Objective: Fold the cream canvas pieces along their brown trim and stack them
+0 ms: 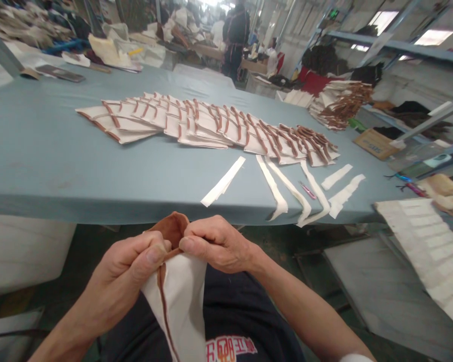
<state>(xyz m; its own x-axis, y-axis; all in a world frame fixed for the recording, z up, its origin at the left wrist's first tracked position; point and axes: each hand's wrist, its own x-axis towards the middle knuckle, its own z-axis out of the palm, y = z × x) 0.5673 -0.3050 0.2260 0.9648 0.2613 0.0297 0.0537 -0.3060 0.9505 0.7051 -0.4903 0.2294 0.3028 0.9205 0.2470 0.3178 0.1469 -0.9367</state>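
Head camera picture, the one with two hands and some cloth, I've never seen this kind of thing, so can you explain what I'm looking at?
No robot here: these are a person's bare hands, seen by a camera worn on their own head, looking forward and down. That is the only view.

The left hand and right hand pinch the brown-edged opening of a white cloth piece, which hangs in front of the wearer's dark garment.

Ahead is a blue-grey table. Across it lies an overlapping row of white fabric pieces with brown strips. Nearer the front edge are loose white strips and a small pinkish tool, too small to identify.
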